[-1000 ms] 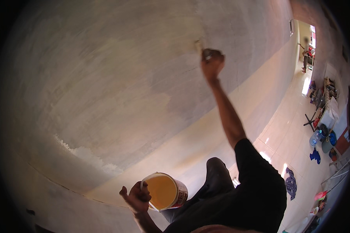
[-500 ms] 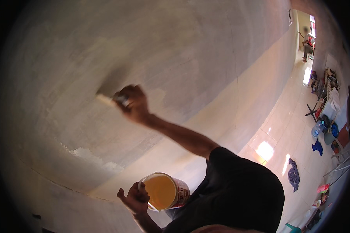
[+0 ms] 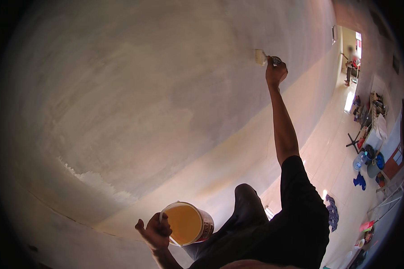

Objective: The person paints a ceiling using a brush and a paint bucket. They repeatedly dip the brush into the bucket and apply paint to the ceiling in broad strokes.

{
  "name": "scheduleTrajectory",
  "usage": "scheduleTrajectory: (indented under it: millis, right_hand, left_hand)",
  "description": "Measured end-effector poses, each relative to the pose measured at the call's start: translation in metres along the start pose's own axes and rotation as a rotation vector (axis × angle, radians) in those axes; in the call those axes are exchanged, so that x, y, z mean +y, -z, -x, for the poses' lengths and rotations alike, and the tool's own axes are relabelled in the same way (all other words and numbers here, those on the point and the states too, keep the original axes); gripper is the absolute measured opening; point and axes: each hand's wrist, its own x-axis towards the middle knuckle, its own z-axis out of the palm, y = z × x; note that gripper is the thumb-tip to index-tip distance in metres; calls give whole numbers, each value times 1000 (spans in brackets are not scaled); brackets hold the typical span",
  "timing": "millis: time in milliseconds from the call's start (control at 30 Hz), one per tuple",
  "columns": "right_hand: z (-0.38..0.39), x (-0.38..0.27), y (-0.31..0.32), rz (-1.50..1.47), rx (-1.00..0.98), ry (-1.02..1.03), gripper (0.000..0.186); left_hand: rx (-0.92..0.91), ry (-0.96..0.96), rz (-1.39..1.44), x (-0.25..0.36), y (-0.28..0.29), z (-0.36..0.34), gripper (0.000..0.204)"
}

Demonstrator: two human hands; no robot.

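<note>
High on the right part of the broad wall [image 3: 166, 85], my right hand [image 3: 276, 72] grips a wide flat paintbrush [image 3: 260, 57]. The brush's pale bristles point left and lie at or very near the wall. At the lower middle, the fingers of my left hand [image 3: 155, 232] are curled round the pale handle of a bucket [image 3: 206, 226]. The bucket tilts, so its yellow-orange inside shows; how full it is, I cannot tell. Uneven grey patches cover the wall, with a whitish rough patch at the lower left and a paler band along the bottom.
My bent knee [image 3: 247, 193] is beside the bucket. On the tiled floor [image 3: 318, 157] to the right lie a dark crumpled cloth [image 3: 332, 213] and a blue cloth [image 3: 359, 181]. A clear water bottle [image 3: 359, 160] stands near a cluttered rack. Another person [image 3: 349, 67] is by the far doorway.
My right hand has swept the brush across the wall, up and to the right, and the arm is now stretched out. My left hand and the bucket stay nearly in place.
</note>
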Motion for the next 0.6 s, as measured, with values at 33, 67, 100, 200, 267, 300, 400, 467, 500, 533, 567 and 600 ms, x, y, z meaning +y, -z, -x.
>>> scheduleTrajectory:
  millis: [33,67,100,200,267,300,400,467,500,533,567,600]
  right_hand:
    - [1,-6,-5,34,19,16,18]
    - [7,-14,-8,69,34,26,18]
    - [22,-36,-3,124,-43,9,16]
    - [81,-77,-10,-18,-34,235,12]
    - [140,-144,8,-112,-95,326,10]
    - [167,-171,15,-189,-125,348,9]
    - [241,-254,53,-497,-280,314,14]
    - [262,-293,73,-715,-386,302,15]
    - [265,-304,81,-812,-439,309,16]
    - [261,-304,83,-840,-457,297,16]
    - [256,-303,84,-873,-474,287,15]
    - [251,-298,84,-902,-492,282,15]
  left_hand:
    - [-14,0,16,-1,2,0,85]
    - [-23,1,26,-2,5,-1,85]
    - [-25,5,33,-3,8,-1,85]
    - [-42,27,19,-5,8,-7,84]
    - [-21,32,43,-4,8,-5,84]
    - [-22,39,47,-3,7,-4,84]
    - [-14,39,54,-2,7,-5,84]
    - [41,25,21,1,1,-2,83]
    - [67,16,9,1,0,0,83]
    - [71,20,1,2,-1,0,83]
    - [75,18,-5,3,-1,1,83]
    - [75,19,-7,3,-1,1,83]
